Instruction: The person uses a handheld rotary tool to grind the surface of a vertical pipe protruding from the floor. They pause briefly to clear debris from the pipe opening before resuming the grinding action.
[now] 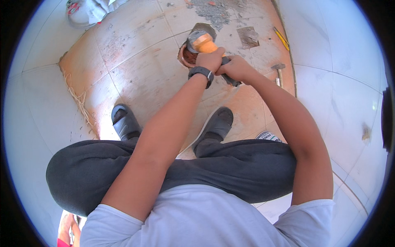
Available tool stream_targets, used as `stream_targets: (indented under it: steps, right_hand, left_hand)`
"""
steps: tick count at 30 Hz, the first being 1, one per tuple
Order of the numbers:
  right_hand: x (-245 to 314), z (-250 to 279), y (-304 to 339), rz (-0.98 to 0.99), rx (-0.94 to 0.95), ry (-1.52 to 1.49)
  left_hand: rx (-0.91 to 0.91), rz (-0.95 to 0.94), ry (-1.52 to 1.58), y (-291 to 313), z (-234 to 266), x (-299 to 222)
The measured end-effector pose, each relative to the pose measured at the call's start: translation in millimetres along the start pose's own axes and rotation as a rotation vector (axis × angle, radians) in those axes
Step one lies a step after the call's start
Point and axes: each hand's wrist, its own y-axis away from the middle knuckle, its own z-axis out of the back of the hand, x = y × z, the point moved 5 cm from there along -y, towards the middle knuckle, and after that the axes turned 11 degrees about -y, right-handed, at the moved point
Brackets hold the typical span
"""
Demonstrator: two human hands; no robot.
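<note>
Both of my hands grip an orange and black angle grinder (204,43) over a round hole (188,57) cut in the tiled floor. My left hand (210,61), with a dark watch on its wrist, wraps around the front of the orange body. Behind it, my right hand (238,69) is closed on the black rear part. The grinder's grey head points away from me at the hole's far edge, and its disc cannot be made out. A pale cord (210,117) runs from its rear end back between my feet.
A square cut-out (248,37) and grey rubble (212,12) lie farther off. Along the right wall are a yellow tool (282,39) and a hammer (279,70). A printed can (267,136) stands by my right knee. Loose string (80,101) and a white sack (87,14) are left.
</note>
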Motion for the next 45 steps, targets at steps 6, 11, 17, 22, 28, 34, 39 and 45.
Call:
stream_targets:
  steps: [6, 11, 17, 22, 28, 34, 39, 45]
  right_hand:
    - [4, 12, 1, -0.026, -0.046, 0.087]
    - [8, 11, -1, -0.024, -0.037, 0.178]
    - [16, 2, -8, -0.019, -0.06, 0.235]
    - [18, -1, -8, -0.027, -0.049, 0.232]
    - [17, 2, -7, -0.015, -0.075, 0.237]
    - [20, 8, -1, -0.058, -0.088, 0.227]
    - [25, 13, 3, -0.062, -0.097, 0.292]
    - [19, 6, -3, -0.019, -0.072, 0.269]
  left_hand:
    - [0.035, -0.027, 0.028, 6, -7, -15]
    - [0.057, 0.017, 0.131, 13, -6, -13]
    - [0.034, 0.028, 0.154, 8, 5, -8]
    - [0.05, 0.033, 0.144, 3, 7, -5]
    - [0.081, 0.027, 0.179, 1, 0, -5]
    - [0.11, 0.034, 0.205, -1, -9, -8]
    - [0.148, 0.033, 0.237, 5, -11, -13]
    - [0.063, 0.016, 0.209, 10, -1, -10]
